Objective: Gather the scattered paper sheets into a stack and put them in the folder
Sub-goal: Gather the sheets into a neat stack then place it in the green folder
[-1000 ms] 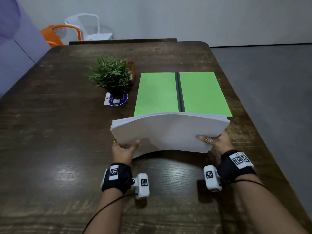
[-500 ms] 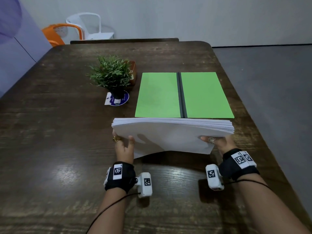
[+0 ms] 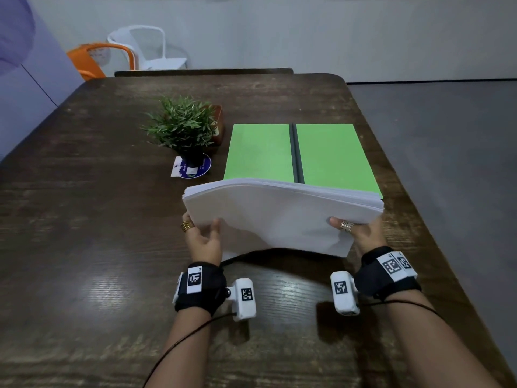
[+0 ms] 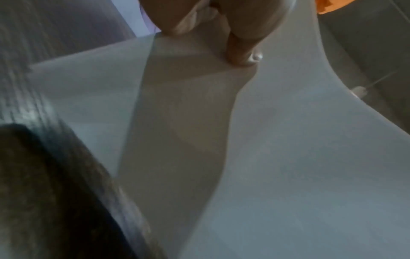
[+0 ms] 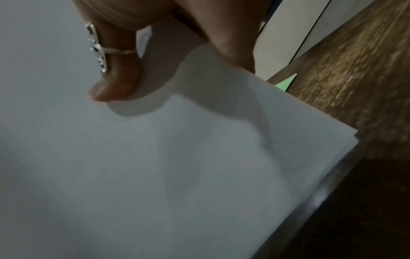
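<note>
The stack of white paper sheets [image 3: 279, 217] is held up off the bench [image 3: 84, 247], its far edge raised and its near edge bowed upward in the middle, at about 6 o'clock of the open green folder [image 3: 302, 155] and overlapping the folder's near edge in the head view. The left hand [image 3: 202, 242] grips the stack's left end: the thumb lies on the top sheet, as the left wrist view shows, and the fingers [image 3: 187, 226], one with a gold ring, curl beneath. The right hand [image 3: 361, 233] grips the right end the same way, the ringed thumb pressed on top near the corner in the right wrist view, the other fingers hidden under the paper. The folder lies flat and open, two green panels either side of a dark spine, at 12 o'clock from the hands. At about 9 o'clock of the folder stands a small potted plant [image 3: 181, 127] on a round blue coaster [image 3: 195, 166], with a brown box [image 3: 218, 127] just behind it. Past the far end of the bench, at 11 o'clock, stand an orange chair [image 3: 89, 58] and a white plastic chair [image 3: 151, 49] against the wall.
</note>
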Action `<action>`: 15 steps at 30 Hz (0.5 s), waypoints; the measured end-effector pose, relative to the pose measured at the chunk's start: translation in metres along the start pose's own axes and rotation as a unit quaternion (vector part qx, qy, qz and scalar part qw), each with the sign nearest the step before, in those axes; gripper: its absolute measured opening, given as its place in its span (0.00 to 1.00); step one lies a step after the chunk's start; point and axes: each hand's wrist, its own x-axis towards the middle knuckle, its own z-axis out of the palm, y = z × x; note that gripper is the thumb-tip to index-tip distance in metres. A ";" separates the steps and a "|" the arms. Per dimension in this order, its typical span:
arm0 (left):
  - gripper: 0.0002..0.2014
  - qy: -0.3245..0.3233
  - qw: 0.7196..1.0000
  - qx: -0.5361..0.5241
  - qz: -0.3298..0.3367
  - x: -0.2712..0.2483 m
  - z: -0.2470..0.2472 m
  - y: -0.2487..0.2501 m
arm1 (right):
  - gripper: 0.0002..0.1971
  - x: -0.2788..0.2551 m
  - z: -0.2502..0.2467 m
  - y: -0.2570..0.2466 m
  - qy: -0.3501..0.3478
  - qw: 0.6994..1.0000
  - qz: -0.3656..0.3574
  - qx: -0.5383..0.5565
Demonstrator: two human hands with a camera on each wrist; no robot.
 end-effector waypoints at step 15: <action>0.24 -0.064 0.994 0.072 -0.049 -0.007 -0.006 -0.041 | 0.30 -0.002 -0.011 0.012 0.005 0.998 0.052 0.019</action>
